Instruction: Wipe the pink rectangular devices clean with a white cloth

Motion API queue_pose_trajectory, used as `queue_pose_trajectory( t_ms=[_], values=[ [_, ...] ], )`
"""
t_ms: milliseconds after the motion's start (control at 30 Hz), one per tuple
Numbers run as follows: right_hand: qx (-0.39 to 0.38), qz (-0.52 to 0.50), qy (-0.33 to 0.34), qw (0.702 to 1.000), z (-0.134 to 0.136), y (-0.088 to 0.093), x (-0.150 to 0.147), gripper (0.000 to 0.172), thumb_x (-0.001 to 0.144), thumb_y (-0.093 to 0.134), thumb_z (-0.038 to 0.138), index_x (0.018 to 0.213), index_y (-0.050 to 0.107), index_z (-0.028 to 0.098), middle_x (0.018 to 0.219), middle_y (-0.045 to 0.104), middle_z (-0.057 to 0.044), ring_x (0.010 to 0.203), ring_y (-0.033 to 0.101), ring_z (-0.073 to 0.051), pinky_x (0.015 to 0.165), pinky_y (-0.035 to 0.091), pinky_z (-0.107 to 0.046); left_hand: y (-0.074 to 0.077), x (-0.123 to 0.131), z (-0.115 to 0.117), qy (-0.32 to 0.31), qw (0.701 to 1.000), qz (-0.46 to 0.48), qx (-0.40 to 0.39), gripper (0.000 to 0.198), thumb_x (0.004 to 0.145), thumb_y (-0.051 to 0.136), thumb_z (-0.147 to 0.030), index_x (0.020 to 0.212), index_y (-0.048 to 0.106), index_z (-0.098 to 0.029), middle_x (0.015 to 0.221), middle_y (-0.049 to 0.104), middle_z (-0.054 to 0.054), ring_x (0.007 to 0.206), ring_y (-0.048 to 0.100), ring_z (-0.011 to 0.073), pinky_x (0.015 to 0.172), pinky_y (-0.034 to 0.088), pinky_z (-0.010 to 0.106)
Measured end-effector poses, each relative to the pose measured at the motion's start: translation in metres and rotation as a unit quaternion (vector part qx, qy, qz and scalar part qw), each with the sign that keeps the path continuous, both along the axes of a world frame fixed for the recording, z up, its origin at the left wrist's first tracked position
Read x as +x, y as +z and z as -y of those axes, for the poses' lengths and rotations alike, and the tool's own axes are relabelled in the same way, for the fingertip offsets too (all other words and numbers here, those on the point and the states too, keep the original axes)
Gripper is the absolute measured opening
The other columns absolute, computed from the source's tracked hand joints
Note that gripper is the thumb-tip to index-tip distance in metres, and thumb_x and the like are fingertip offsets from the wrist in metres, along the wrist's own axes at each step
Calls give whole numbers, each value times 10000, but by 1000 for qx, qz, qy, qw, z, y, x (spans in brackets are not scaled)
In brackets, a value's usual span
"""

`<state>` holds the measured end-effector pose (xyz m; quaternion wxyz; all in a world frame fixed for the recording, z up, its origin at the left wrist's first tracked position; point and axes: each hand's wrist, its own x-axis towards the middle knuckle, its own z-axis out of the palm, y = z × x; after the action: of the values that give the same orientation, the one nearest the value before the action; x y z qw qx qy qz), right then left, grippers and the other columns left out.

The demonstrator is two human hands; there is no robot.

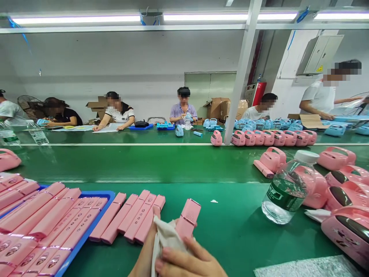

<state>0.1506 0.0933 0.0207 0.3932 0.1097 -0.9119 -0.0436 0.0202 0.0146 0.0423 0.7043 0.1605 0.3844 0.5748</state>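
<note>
At six o'clock in our view, low against the bottom edge, our two hands meet over one pink bar (pixel 188 221) and a white cloth (pixel 168 239). Our right hand (pixel 188 263) lies across the front with its fingers (pixel 198 248) curled around the cloth and the bar's lower end, so they are closed on both. Our left hand (pixel 144 254) comes up from seven o'clock and presses against the cloth's left side; we cannot tell how far its fingers close, since the cloth hides them.

The bar rises out of the grip toward one o'clock, its long axis tilted slightly right, its speckled grille end uppermost and free. The cloth wraps its lower left flank, so the bar lies just beyond our right fingers and beside the left ones, with the right hand the nearer of the two.

At nine o'clock a blue tray (pixel 95 221) holds many more pink bars, and a short row (pixel 129 217) of them lies on the green worktop (pixel 230 231) between tray and hands (all angled the same way). At three o'clock stands a tilted water bottle (pixel 286 188), with pink housings (pixel 346 231) beyond it.
</note>
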Motion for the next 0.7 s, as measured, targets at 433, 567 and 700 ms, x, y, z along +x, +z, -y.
queue_pose_trajectory(
  t_ms=[433, 567, 700],
  values=[
    [-650, -204, -199, 705, -19, -5, 23, 475, 913, 394, 485, 760, 672, 131, 435, 564, 4, 367, 520, -126, 328, 394, -199, -3, 16, -5, 20, 997, -74, -11, 469, 834, 481, -562, 862, 619, -114, 669, 597, 22, 458, 532, 78, 369, 424, 153],
    [-372, -115, -105, 915, -12, -7, 20, 391, 890, 462, 348, 1220, 572, 171, 1232, 599, -115, 1136, 560, -274, 923, 493, -351, -15, 16, -9, 18, 999, -40, -29, 469, 777, 544, -593, 854, 646, -142, 582, 572, 25, 441, 537, 122, 393, 433, 211],
    [-146, -37, 4, 989, -3, -14, 4, 469, 924, 469, 255, 1379, 359, 223, 1283, 532, -24, 1265, 378, -150, 1091, 215, -331, -18, 7, -12, 38, 999, -20, -33, 552, 755, 483, -683, 874, 642, -167, 524, 539, 11, 433, 513, 128, 389, 394, 216]
  ],
)
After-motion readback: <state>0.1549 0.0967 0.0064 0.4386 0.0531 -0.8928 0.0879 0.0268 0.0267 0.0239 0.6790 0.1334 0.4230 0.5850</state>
